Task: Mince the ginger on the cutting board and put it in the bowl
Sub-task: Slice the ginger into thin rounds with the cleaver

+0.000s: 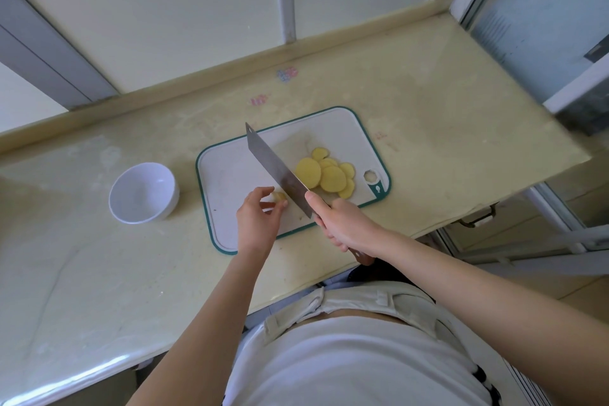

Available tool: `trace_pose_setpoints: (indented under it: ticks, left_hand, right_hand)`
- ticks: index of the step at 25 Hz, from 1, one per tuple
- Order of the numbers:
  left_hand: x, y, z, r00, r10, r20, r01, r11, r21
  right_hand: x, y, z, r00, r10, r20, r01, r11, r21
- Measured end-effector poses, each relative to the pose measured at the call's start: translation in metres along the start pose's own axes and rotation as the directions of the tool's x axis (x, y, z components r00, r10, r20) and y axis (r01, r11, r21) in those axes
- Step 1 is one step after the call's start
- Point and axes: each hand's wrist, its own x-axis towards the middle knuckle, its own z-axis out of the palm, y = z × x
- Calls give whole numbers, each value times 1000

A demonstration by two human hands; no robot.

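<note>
**A:** Where is the ginger?

**B:** Most of it lies as pale yellow round slices [326, 176], overlapping on the right half of the white plastic cutting board with the teal rim [225, 175]. My left hand [258, 216] pinches a small yellowish stub of ginger [280, 197] between thumb and fingertips, near the board's front edge.

**A:** And the knife?

**B:** My right hand [344, 226] is wrapped round the handle of the broad steel cleaver [275, 165], forefinger up against the blade. The blade slants across the board, just beside the stub.

**A:** How do you cut something that small?

**B:** I'd curl my fingertips back from the edge and slice thin. Then, I judge, stack, cut strips and chop crosswise. The round white bowl [145, 193], left of the board and apart from it, holds nothing I can see.

**A:** And around you?

**B:** A glossy pale cream counter [428, 102] with pink and blue stickers [287, 74] near its back ledge, and frosted window panes [197, 10] behind.
</note>
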Motion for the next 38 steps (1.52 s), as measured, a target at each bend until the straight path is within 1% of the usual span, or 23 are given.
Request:
trace_pose_setpoints:
  ticks: [8, 15, 30, 36, 38]
  left_hand:
    - [3, 3, -1, 999, -43, -19, 44, 999, 2]
    - [7, 3, -1, 999, -44, -17, 44, 999, 31]
    - [4, 4, -3, 1000, -30, -10, 29, 999, -14]
    - [4, 1, -2, 1000, -29, -6, 28, 998, -61]
    - [4, 0, -1, 1000, -28, -10, 27, 998, -56]
  right_hand:
    - [-16, 5, 1, 1000, 7, 14, -7, 999, -50]
    - [-8, 8, 12, 998, -23, -57, 13, 986, -166]
    - [29, -2, 26, 998, 33, -45, -41, 983, -179]
    - [32, 0, 31, 996, 6, -88, -20, 987, -161]
    - [35, 1, 29, 997, 30, -75, -39, 991, -126]
